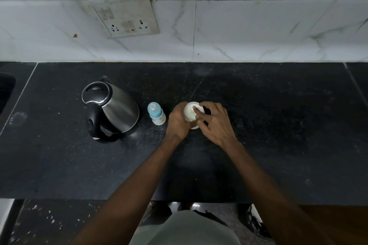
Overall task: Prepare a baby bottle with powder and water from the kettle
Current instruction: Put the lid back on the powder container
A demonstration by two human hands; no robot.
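A steel electric kettle [113, 108] with a black lid and handle stands on the black counter [278, 125] at the left. Just right of it stands a small baby bottle [156, 113] with a blue collar and a clear teat. Further right sits a white powder container [189, 112]. My left hand [178, 122] grips its side. My right hand [214, 122] pinches something white at its top; whether that is a lid or a scoop I cannot tell. Much of the container is hidden by both hands.
A white tiled wall [249, 32] rises behind the counter, with a tilted switch and socket plate [123, 16] on it. A dark sink edge [6, 89] shows at the far left. The counter's front edge [79, 198] runs near my body.
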